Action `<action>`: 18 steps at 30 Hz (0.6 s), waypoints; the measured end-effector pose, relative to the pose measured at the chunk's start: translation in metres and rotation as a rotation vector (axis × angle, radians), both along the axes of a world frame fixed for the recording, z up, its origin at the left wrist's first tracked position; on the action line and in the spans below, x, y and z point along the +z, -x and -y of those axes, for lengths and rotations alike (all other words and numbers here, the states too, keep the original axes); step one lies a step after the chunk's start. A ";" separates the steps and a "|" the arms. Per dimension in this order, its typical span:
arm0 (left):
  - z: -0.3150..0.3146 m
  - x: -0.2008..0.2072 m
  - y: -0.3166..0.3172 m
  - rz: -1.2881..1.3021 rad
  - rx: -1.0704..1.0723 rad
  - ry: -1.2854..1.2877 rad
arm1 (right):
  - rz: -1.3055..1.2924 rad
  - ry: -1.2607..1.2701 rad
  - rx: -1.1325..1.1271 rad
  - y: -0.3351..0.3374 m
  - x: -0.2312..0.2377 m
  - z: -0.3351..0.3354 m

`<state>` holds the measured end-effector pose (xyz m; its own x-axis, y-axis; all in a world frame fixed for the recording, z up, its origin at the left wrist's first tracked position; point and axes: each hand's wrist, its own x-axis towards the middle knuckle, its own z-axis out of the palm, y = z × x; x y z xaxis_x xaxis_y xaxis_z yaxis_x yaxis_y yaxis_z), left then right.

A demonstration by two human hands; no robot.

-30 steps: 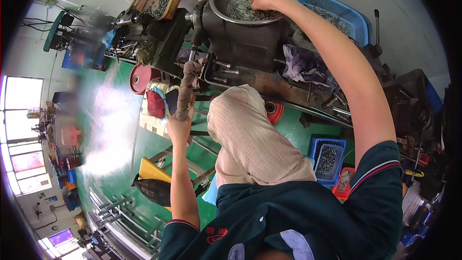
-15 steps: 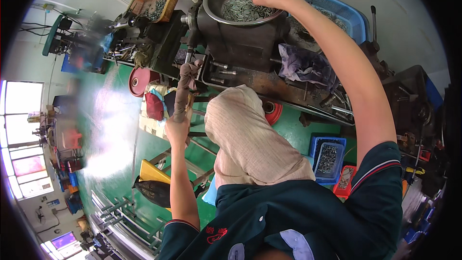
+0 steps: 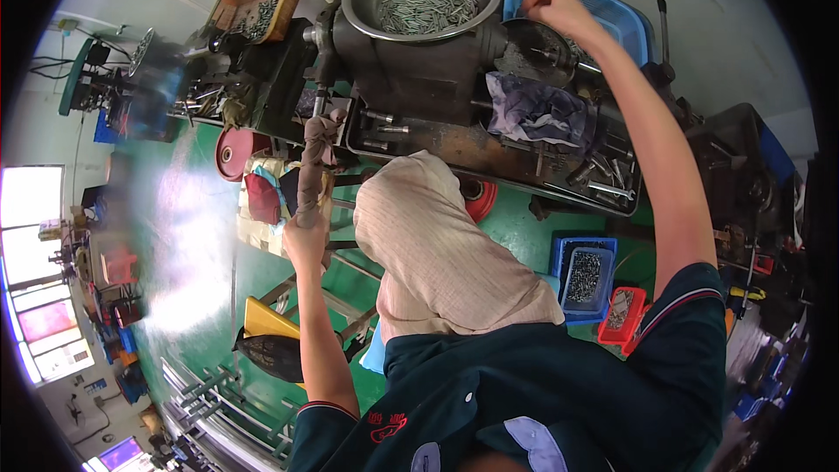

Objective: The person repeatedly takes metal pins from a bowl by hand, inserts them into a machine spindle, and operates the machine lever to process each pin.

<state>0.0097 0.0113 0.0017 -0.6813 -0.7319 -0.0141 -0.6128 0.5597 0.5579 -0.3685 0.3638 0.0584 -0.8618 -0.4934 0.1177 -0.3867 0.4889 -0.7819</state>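
My left hand (image 3: 303, 240) is wrapped round the cloth-bound lever (image 3: 312, 175) of a dark bench machine (image 3: 411, 79). A steel bowl (image 3: 352, 10) of small metal pins (image 3: 428, 9) rests on top of that machine. To the right of the bowl, my right hand (image 3: 559, 10) is over the machine's right end, in front of a blue plastic basket (image 3: 642, 31). Its fingers are pinched together; what they hold, if anything, is too small to make out. Just below that hand is a dark round part with a drill-like spindle (image 3: 546, 54).
A patterned rag (image 3: 542, 114) lies over the machine's front. Metal fittings and a wrench (image 3: 612, 190) sit in the bench tray (image 3: 454, 147). Blue bins (image 3: 603, 306) and a red bin (image 3: 642, 301) stand on the floor at right. A wooden-coloured basket (image 3: 284, 13) is at upper left.
My right hand has left the bowl of pins and moved right, to the machine's end beside the blue basket. My left hand still grips the lever. The whole view has shifted slightly.
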 end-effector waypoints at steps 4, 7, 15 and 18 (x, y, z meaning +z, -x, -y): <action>-0.002 -0.003 0.003 -0.011 -0.013 -0.014 | 0.121 0.045 -0.024 -0.027 -0.027 0.005; -0.003 -0.002 0.003 0.002 -0.010 0.013 | 0.143 0.049 -0.014 -0.025 -0.036 0.006; 0.000 -0.003 0.002 -0.022 0.007 -0.031 | 0.151 0.059 -0.008 -0.026 -0.037 0.007; 0.001 -0.006 0.001 -0.033 -0.005 0.009 | 0.161 0.098 -0.032 -0.026 -0.038 0.007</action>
<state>0.0088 0.0100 -0.0046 -0.6849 -0.7285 0.0145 -0.5915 0.5674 0.5728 -0.3429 0.3568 0.0205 -0.8885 -0.4583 0.0232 -0.2380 0.4170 -0.8772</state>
